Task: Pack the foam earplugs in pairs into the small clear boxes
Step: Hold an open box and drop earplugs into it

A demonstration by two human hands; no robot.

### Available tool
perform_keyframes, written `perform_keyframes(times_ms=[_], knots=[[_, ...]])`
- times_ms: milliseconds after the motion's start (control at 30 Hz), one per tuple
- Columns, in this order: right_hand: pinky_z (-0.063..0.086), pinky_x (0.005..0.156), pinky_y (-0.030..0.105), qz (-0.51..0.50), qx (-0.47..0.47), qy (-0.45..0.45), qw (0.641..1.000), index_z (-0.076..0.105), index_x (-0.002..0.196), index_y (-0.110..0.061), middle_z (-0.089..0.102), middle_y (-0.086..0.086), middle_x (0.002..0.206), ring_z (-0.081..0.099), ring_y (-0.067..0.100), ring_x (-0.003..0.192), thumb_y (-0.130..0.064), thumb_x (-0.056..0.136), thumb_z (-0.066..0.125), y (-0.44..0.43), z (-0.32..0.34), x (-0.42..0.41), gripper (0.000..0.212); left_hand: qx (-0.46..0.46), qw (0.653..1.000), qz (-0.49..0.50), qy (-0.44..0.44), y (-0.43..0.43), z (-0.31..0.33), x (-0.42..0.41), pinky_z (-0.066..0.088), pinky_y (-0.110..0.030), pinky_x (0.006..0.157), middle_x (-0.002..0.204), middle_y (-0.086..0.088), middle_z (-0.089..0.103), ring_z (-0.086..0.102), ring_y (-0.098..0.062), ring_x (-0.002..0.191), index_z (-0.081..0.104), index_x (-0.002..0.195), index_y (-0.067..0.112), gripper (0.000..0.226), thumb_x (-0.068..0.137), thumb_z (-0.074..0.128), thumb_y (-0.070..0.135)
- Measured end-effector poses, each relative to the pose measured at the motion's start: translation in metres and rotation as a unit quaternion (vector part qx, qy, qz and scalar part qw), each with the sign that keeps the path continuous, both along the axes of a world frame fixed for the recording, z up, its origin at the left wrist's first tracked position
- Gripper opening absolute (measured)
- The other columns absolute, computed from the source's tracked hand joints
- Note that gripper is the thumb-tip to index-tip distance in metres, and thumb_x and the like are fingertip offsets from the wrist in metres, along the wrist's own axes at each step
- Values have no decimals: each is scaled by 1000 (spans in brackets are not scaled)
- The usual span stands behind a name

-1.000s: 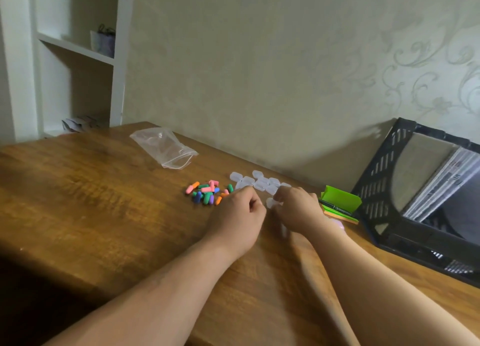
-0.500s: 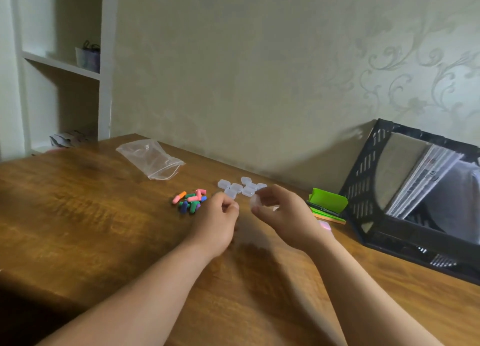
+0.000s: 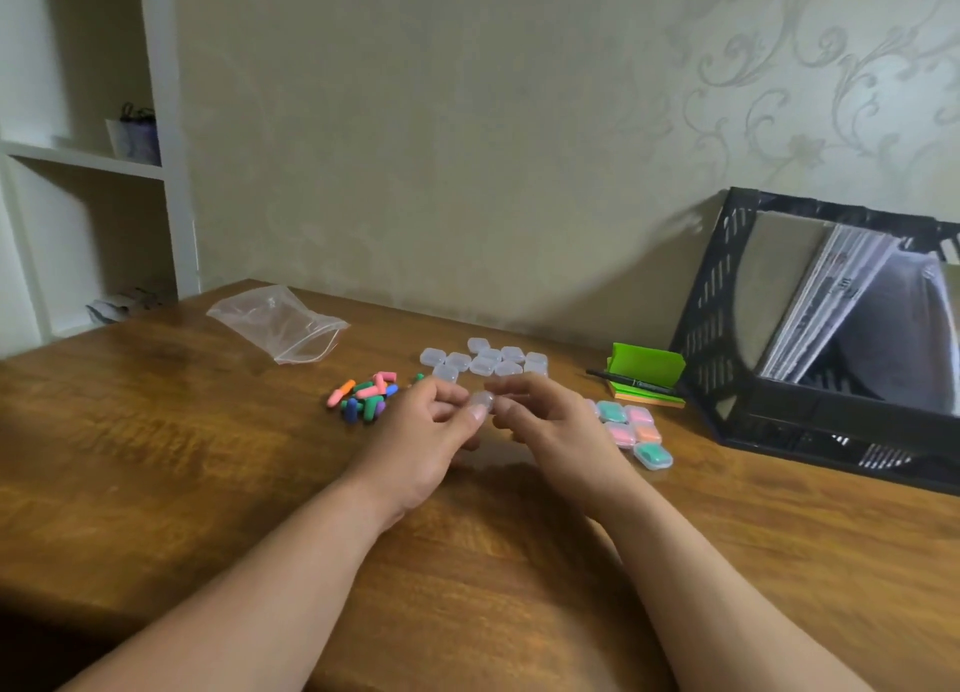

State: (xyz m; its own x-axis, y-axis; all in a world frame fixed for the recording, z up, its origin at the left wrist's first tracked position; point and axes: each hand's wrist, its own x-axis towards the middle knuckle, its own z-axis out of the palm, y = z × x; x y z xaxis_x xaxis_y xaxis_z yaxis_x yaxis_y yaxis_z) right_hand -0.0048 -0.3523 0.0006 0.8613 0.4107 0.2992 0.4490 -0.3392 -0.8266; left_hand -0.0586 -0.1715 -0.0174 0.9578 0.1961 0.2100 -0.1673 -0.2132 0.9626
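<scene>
A small clear box [image 3: 481, 400] is held just above the wooden table [image 3: 156, 457] between both hands. My left hand [image 3: 421, 442] pinches its left side and my right hand [image 3: 550, 426] pinches its right side. A heap of coloured foam earplugs [image 3: 363, 398] lies left of my left hand. Several empty clear boxes [image 3: 488, 361] sit in a cluster behind my hands. Several filled boxes [image 3: 631, 431] with pink, green and orange earplugs lie right of my right hand.
An empty zip bag [image 3: 278, 322] lies at the back left. A green sticky-note pad with a black pen [image 3: 641, 377] sits beside a black file crate [image 3: 831, 338] at the right. White shelves [image 3: 93, 161] stand at the far left.
My right hand lifted a clear box off the table and both hands met on it. The camera tilted, bringing the filled boxes into view.
</scene>
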Motion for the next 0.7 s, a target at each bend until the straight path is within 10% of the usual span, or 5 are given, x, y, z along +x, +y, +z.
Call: perform_keyframes(times_ms=[333,700], knots=[[56,88,27,28,42,63,997,73,121,-35,79,-13,114,74,4,105,-37,104,70,1,-1,0,17,27,1000,-4,13,2,-4,2,64,-44,97,121,6,76,76,-12,108,64,126,31,30,99,78,32],[52,109,63,53,80,133,987,78,111,-24,79,6,111,72,32,115,-36,99,75,1,-6,8,18,2,999,-46,6,4,-4,2,64,-46,95,104,2,81,78,-17,101,63,123,34,29,98,78,35]])
